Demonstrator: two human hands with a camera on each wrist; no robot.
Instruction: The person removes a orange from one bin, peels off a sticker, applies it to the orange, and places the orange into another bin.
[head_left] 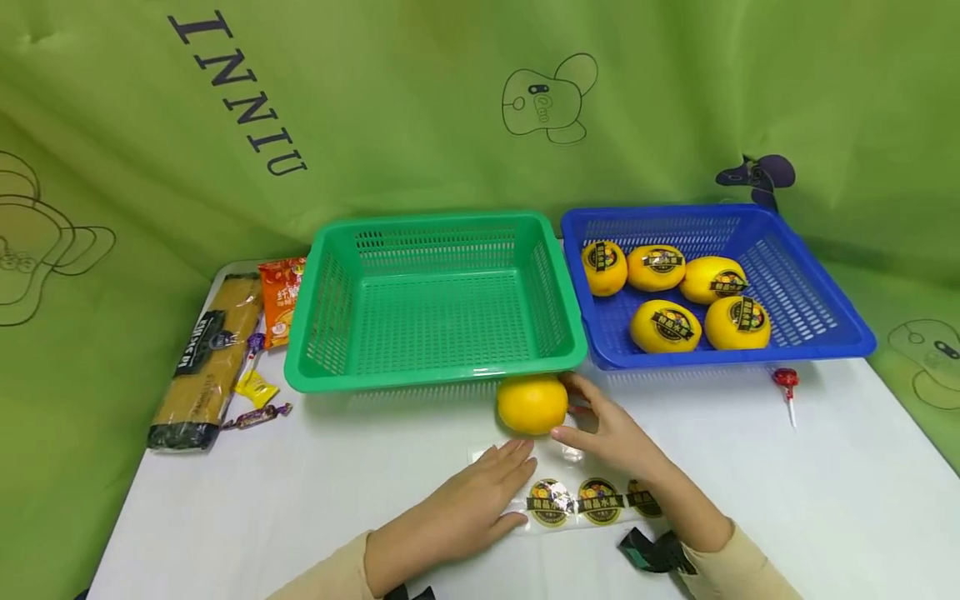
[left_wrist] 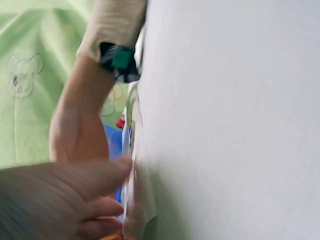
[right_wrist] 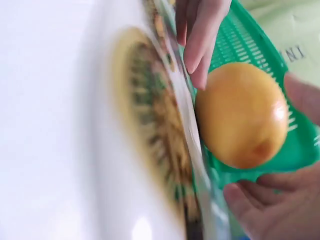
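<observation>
A plain round orange-yellow fruit (head_left: 532, 405), without a label, sits on the table against the front of the green basket (head_left: 450, 379). Around its right side my right hand (head_left: 618, 433) is spread, thumb and fingers apart; the right wrist view shows gaps between the fruit (right_wrist: 242, 115) and the fingers (right_wrist: 245, 200). My left hand (head_left: 472, 504) lies with extended fingers on the left part of a clear sheet of round black-and-gold stickers (head_left: 600, 500), just below the fruit. Part of the sheet is hidden under the right forearm.
A blue basket (head_left: 795, 357) at right holds several yellow fruits (head_left: 667, 327) with black labels. A red lollipop (head_left: 786, 379) lies before it. At left are a long brown package (head_left: 206, 358), an orange snack bag (head_left: 281, 300), a yellow candy (head_left: 257, 388) and a purple-wrapped candy (head_left: 258, 416).
</observation>
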